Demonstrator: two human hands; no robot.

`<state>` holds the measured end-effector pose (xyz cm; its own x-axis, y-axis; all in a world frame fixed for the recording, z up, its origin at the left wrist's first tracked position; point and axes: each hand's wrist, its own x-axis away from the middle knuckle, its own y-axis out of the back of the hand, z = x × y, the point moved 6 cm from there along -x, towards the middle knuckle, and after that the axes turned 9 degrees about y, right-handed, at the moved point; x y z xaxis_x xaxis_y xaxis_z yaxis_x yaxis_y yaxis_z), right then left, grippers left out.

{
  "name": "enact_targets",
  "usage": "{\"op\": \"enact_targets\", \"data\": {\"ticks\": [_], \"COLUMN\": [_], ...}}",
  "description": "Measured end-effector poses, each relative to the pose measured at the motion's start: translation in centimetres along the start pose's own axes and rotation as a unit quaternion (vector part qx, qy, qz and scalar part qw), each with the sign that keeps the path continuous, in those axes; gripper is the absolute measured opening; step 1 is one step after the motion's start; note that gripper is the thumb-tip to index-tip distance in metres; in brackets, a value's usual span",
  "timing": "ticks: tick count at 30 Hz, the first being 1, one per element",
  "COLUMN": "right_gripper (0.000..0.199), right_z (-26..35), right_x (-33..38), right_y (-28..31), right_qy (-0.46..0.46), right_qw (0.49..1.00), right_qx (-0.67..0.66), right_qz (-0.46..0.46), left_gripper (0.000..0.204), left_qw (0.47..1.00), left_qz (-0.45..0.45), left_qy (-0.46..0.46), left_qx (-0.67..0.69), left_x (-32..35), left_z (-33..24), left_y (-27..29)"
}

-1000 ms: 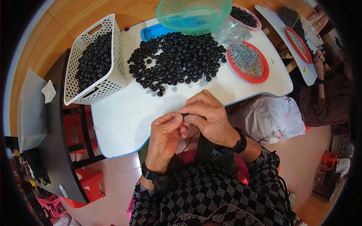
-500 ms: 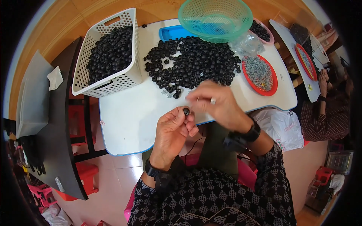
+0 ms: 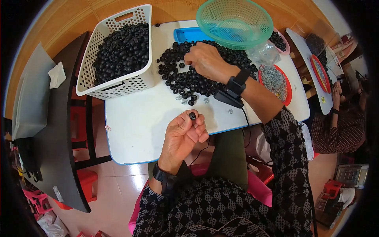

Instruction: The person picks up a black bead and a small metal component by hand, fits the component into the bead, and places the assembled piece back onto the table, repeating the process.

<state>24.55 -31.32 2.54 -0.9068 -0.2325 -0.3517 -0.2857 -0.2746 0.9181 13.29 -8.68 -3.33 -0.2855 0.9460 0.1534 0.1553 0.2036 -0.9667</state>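
My left hand (image 3: 182,132) is closed, palm up, near the table's front edge. It pinches a small black round cap (image 3: 192,116) with a hole in its top between thumb and fingers. My right hand (image 3: 211,61) reaches over the large pile of black caps (image 3: 221,51) at the middle back of the table. Its fingers are bent together and point down at the pile's left part; whatever they hold, if anything, is hidden. A few small clear-grey pieces (image 3: 184,100) lie at the pile's near edge.
A white perforated basket (image 3: 136,81) full of black caps stands at left. Behind the pile are a blue tray (image 3: 182,34) and a green colander (image 3: 237,41). A red plate (image 3: 288,93) of small grey pieces lies at right, beside a clear plastic bag (image 3: 264,54). Another person (image 3: 335,128) sits farther right.
My right hand has moved away from my left hand, forward and left over the pile of caps. My left hand still holds the black cap in nearly the same place.
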Motion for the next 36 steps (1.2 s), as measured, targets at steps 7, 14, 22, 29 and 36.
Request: {"op": "enact_targets", "data": {"ticks": [7,14,22,29,36], "right_gripper": [0.01,0.005,0.01,0.014,0.022], "right_z": [1.0,1.5,2.8,2.4,4.4], "right_x": [-1.8,-1.0,1.3,4.8,7.7], "right_y": [-2.7,-2.0,2.9,3.4,4.3], "right_qy": [0.104,0.098,-0.057,0.003,0.043], "right_qw": [0.988,0.993,0.976,0.995,0.999], "right_qx": [0.066,0.035,-0.206,-0.072,-0.003], "right_qz": [0.095,0.061,-0.05,-0.07,-0.024], "left_gripper": [0.024,0.022,0.02,0.018,0.019], "left_qw": [1.0,1.0,0.999,0.999,0.999], "left_qz": [0.01,0.0,-0.015,-0.01,-0.012], "left_qy": [0.0,-0.008,-0.02,-0.023,-0.023], "left_qx": [-0.003,-0.007,-0.03,-0.033,-0.019], "left_x": [-0.1,0.0,0.8,0.8,1.4], "left_z": [0.1,0.9,1.4,2.7,2.3], "left_y": [0.3,-0.3,-1.0,-1.6,-1.1]}}
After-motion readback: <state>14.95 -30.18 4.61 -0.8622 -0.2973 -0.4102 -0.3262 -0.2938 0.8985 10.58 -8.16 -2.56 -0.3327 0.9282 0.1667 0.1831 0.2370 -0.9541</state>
